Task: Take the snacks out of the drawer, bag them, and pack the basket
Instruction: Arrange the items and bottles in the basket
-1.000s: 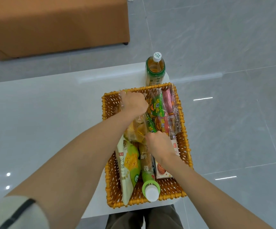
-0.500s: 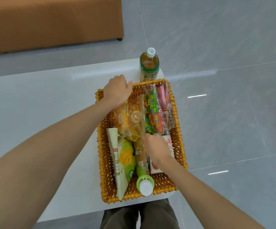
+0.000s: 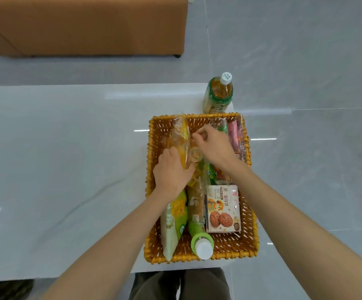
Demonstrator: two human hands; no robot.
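Note:
An orange wicker basket (image 3: 250, 234) stands at the right end of the white table. Both my hands are inside it. My left hand (image 3: 172, 172) grips the lower part of a clear bag of yellow snacks (image 3: 181, 137). My right hand (image 3: 215, 146) pinches the same bag's plastic near its upper right side. To the right lies a second clear bag with green and pink snack packs (image 3: 233, 133). At the near end lie a green-yellow snack pouch (image 3: 174, 221), a green-capped bottle (image 3: 200, 237) on its side and a cookie box (image 3: 222, 210).
A green tea bottle (image 3: 219, 94) stands upright on the white table (image 3: 56, 169) just beyond the basket's far rim. An orange sofa block (image 3: 84, 24) sits on the grey tile floor behind the table. My legs show below the table's near edge.
My left hand came back from the basket's far left rim to the yellow snack bag. My right hand moved forward from the cookie box to the bag's top, uncovering the box.

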